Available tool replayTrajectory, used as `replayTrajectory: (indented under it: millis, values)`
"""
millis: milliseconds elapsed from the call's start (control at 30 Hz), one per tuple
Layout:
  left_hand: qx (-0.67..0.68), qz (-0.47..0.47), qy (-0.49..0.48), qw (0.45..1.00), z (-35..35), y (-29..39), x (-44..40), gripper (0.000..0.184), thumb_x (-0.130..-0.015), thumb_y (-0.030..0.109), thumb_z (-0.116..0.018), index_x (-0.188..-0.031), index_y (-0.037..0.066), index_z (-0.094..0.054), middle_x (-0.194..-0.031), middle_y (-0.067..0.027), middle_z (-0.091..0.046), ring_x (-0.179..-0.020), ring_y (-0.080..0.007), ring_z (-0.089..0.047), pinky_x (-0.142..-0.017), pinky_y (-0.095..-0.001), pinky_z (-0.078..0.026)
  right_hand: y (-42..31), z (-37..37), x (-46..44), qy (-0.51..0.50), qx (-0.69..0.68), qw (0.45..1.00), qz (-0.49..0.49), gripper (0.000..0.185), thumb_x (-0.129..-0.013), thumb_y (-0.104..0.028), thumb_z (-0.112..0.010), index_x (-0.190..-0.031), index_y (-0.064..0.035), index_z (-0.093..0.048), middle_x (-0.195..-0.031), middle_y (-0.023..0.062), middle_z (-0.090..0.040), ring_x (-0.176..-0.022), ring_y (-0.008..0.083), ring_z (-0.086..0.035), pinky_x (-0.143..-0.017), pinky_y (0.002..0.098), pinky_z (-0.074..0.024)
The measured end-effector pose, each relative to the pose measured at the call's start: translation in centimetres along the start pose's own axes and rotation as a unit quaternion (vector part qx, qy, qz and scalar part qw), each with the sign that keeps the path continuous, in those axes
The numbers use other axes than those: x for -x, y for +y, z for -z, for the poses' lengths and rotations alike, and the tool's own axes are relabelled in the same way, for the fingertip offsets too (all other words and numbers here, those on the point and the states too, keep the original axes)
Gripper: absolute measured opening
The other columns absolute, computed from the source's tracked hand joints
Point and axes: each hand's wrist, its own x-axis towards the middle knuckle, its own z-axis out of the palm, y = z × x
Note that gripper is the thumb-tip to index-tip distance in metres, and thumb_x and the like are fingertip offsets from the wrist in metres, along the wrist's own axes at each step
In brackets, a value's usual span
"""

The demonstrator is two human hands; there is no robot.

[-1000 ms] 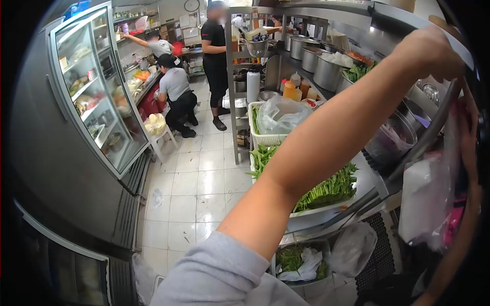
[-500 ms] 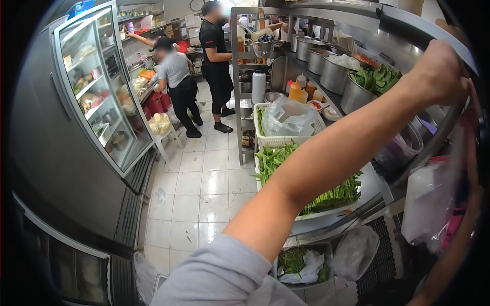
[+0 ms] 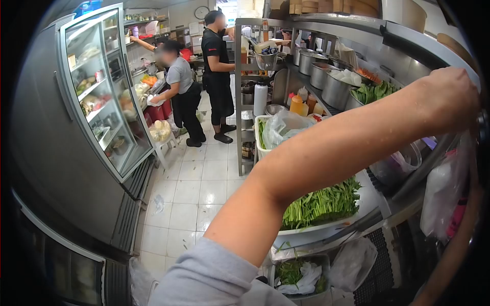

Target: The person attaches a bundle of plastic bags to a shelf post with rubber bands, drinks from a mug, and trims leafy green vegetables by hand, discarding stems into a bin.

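My left arm stretches from the lower middle up to the right edge. At its end my left hand (image 3: 451, 99) is closed in a fist beside the steel upper shelf's rim; what is in its fingers is hidden. My right forearm (image 3: 454, 255) rises along the dark right margin, and its hand cannot be made out there. Below my left hand hang clear plastic bags (image 3: 439, 204), one with white contents. Beneath my left forearm, cut green leafy stems (image 3: 321, 204) lie in a white tray (image 3: 314, 236).
Steel pots (image 3: 334, 89) line the shelf behind my arm, near sauce bottles (image 3: 297, 104). A bin of greens and plastic (image 3: 301, 278) sits below the counter. A glass-door fridge (image 3: 97, 97) stands left. Two people, one in grey (image 3: 179, 76) and one in black (image 3: 217, 66), stand ahead.
My left hand has moved lower and slightly right, and its forearm now lies flatter across the view. The person in grey has turned and holds something white.
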Motion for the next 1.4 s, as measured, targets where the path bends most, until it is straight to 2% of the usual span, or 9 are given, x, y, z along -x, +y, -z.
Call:
replayTrajectory:
  millis: [267,367,467,533,667,733,800,867,1400]
  values:
    - [0.012,0.109,-0.149,0.983,4.4,0.4,0.2,0.026,-0.081,0.031,-0.063,-0.082,0.008,-0.076,-0.088,-0.0149,-0.072,-0.087,-0.0313,-0.069,-0.077,-0.038,-0.055,-2.2,0.5,-2.2,-0.03,0.018,0.989,-0.146,0.006,-0.079,0.001,-0.075,-0.085,0.0027,-0.072,-0.069,0.0025,-0.06,-0.057,0.0098,-0.046,-0.052,0.024,-0.0383]
    - [0.126,0.048,-0.08,0.988,2.8,-1.2,0.7,0.021,-0.075,0.026,-0.067,-0.076,0.006,-0.075,-0.087,-0.0168,-0.07,-0.087,-0.0334,-0.067,-0.079,-0.038,-0.055,-1.4,-0.5,-1.2,0.043,-0.042,0.97,-0.236,0.005,-0.081,-0.001,-0.074,-0.083,0.0023,-0.071,-0.072,-0.001,-0.062,-0.059,0.0064,-0.045,-0.052,0.0225,-0.0378]
    - [0.224,-0.102,0.227,0.942,-2.4,-3.0,1.3,0.022,-0.067,0.02,-0.069,-0.076,0.0,-0.071,-0.092,-0.0195,-0.066,-0.087,-0.0337,-0.066,-0.078,-0.0375,-0.056,-1.2,-1.2,-0.6,0.065,-0.064,0.968,-0.236,0.005,-0.082,-0.002,-0.073,-0.084,0.0021,-0.071,-0.073,-0.0029,-0.062,-0.059,0.0053,-0.044,-0.053,0.0215,-0.0378]
    - [0.331,-0.078,0.195,0.92,-3.3,-3.2,1.2,0.02,-0.065,0.017,-0.069,-0.075,0.0,-0.07,-0.093,-0.0185,-0.065,-0.086,-0.0313,-0.065,-0.075,-0.036,-0.055,-1.7,-1.4,-0.6,0.059,-0.047,0.972,-0.221,0.005,-0.082,-0.002,-0.073,-0.083,0.0018,-0.07,-0.071,-0.0031,-0.06,-0.059,0.0054,-0.044,-0.053,0.0215,-0.0383]
    - [0.43,-0.03,0.179,0.884,-4.6,-3.4,0.8,0.02,-0.065,0.015,-0.069,-0.074,-0.002,-0.069,-0.09,-0.0152,-0.065,-0.083,-0.0235,-0.065,-0.071,-0.0328,-0.054,0.5,-2.0,2.1,0.089,-0.133,0.93,-0.332,0.009,-0.08,-0.003,-0.075,-0.082,0.0009,-0.068,-0.066,-0.0046,-0.053,-0.058,0.0052,-0.043,-0.052,0.0211,-0.0376]
    - [0.464,0.011,0.17,0.869,-4.7,-3.1,1.0,0.02,-0.065,0.014,-0.069,-0.075,-0.003,-0.069,-0.087,-0.0147,-0.066,-0.082,-0.0219,-0.065,-0.071,-0.0317,-0.054,-3.6,-0.6,-4.9,0.03,-0.087,0.791,-0.605,0.009,-0.08,-0.003,-0.075,-0.083,0.0015,-0.068,-0.067,-0.0042,-0.054,-0.058,0.0052,-0.043,-0.051,0.0211,-0.0376]
    - [0.474,0.031,0.181,0.861,-4.8,-3.0,1.0,0.02,-0.066,0.014,-0.068,-0.075,-0.004,-0.068,-0.084,-0.0145,-0.067,-0.08,-0.0202,-0.065,-0.072,-0.031,-0.053,-3.8,-0.2,-5.6,-0.015,-0.053,0.8,-0.597,0.01,-0.079,-0.002,-0.075,-0.084,0.002,-0.068,-0.067,-0.0034,-0.055,-0.058,0.0056,-0.044,-0.051,0.0216,-0.0379]
    - [0.48,0.047,0.175,0.858,-4.9,-3.0,0.9,0.022,-0.067,0.014,-0.067,-0.077,-0.005,-0.069,-0.081,-0.0151,-0.068,-0.078,-0.0194,-0.065,-0.073,-0.0302,-0.053,-0.9,-0.3,-1.0,-0.045,-0.036,0.951,-0.303,0.01,-0.079,-0.002,-0.076,-0.085,0.0025,-0.069,-0.066,-0.0023,-0.056,-0.058,0.0064,-0.045,-0.051,0.0226,-0.0387]
    - [0.492,0.049,0.044,0.868,-1.9,-2.5,2.7,0.026,-0.08,0.019,-0.067,-0.091,-0.004,-0.073,-0.08,-0.0104,-0.071,-0.074,-0.0136,-0.065,-0.07,-0.0274,-0.052,-1.9,1.3,-1.6,-0.114,0.036,0.98,-0.159,0.011,-0.079,0.0,-0.074,-0.09,0.0007,-0.072,-0.068,0.0019,-0.053,-0.059,0.0099,-0.045,-0.052,0.0252,-0.0377]
